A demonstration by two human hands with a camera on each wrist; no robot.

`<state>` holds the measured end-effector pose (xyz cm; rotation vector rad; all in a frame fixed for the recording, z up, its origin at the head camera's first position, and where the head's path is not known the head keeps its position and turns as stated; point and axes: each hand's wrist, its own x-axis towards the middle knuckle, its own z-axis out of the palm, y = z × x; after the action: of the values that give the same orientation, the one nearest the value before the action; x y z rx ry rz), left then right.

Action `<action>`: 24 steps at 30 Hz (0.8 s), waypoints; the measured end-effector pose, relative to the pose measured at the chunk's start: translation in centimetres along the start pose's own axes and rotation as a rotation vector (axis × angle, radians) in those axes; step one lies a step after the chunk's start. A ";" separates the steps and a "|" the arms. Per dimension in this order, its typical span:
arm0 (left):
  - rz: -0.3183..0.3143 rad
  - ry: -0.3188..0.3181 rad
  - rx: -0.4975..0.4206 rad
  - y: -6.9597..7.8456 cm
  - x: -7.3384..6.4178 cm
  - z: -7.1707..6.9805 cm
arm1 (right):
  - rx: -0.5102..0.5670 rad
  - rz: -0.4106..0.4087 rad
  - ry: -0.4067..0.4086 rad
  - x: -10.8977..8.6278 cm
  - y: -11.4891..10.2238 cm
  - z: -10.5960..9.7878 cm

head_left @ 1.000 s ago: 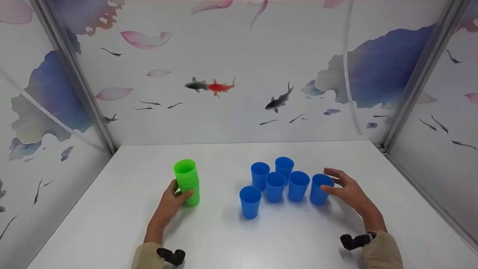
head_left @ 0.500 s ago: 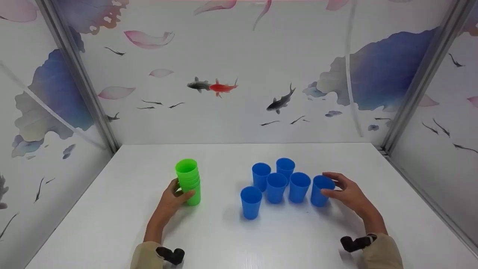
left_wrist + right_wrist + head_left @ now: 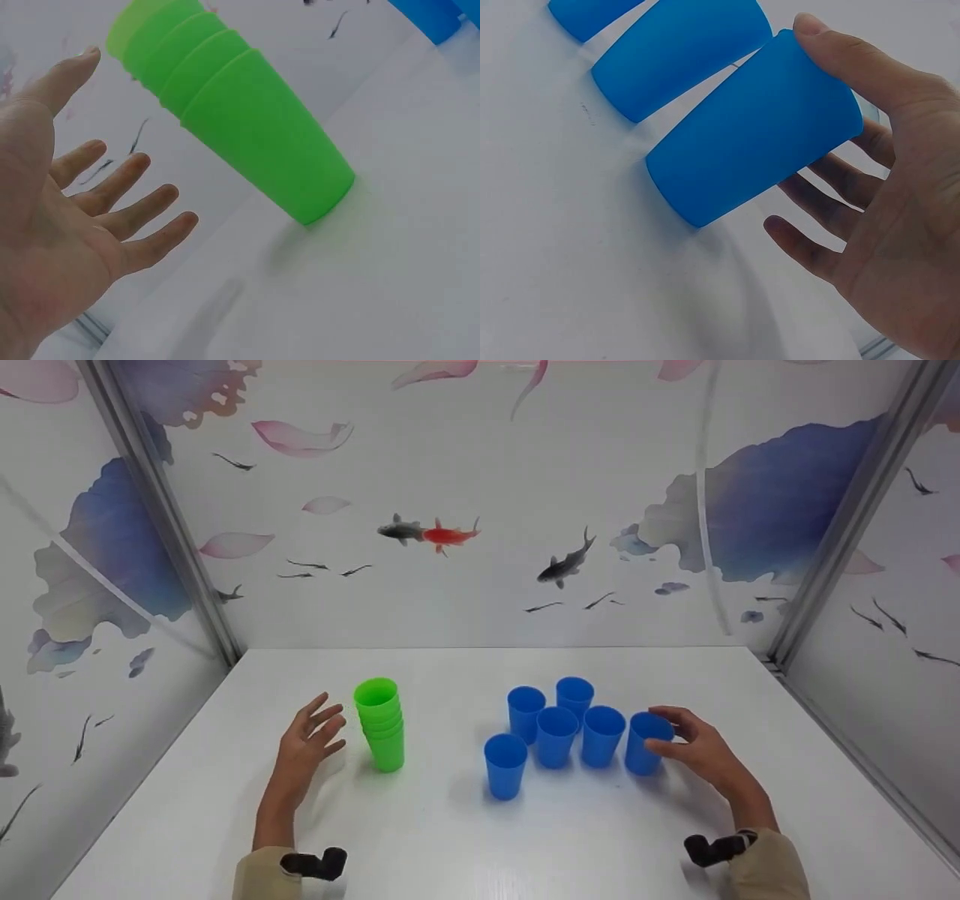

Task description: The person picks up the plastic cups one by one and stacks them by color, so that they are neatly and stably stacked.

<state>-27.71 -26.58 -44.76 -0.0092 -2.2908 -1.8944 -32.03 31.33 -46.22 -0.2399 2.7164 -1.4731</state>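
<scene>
A stack of nested green cups [image 3: 387, 746] stands upright on the table, left of the middle. My left hand [image 3: 306, 742] is just left of it, fingers spread and apart from the cups. In the left wrist view the palm [image 3: 60, 247] faces the green stack [image 3: 255, 135] with a gap between. On the right, my right hand [image 3: 697, 742] holds the rightmost blue cup [image 3: 643, 754] near its rim. The right wrist view has the thumb [image 3: 847, 56] against that blue cup [image 3: 750, 127] and the fingers partly hidden behind it. The cup stands upright on the table.
Several other blue cups stand upright left of the held one: a close group with a front-row cup [image 3: 602, 739], and a separate cup [image 3: 505, 769] nearer me. The white table [image 3: 450, 847] meets patterned panels [image 3: 465, 607] at the back and sides.
My left hand has let go of the green stack and moved left, its fingers spreading. The right hand has closed in on the rightmost blue cup. The cups stay in place.
</scene>
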 end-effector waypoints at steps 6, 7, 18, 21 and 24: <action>0.025 0.061 -0.001 2.6 -0.5 -0.4 | 0.003 0.005 -0.004 0.1 -0.1 0.1; 0.034 0.071 0.001 3.1 -0.6 -0.3 | 0.004 0.008 -0.004 0.1 -0.1 0.1; 0.193 0.093 -0.105 9.2 -2.7 2.1 | -0.005 0.041 -0.012 0.3 -0.2 0.3; 0.225 0.063 -0.096 10.1 -3.1 3.1 | -0.007 0.045 -0.015 0.3 -0.3 0.3; 0.242 0.037 -0.080 10.5 -3.2 4.2 | -0.008 0.042 -0.014 0.2 -0.3 0.3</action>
<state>-23.88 -20.10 -35.72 -0.2480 -2.0815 -1.8431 -32.13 30.85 -46.14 -0.1915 2.7001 -1.4442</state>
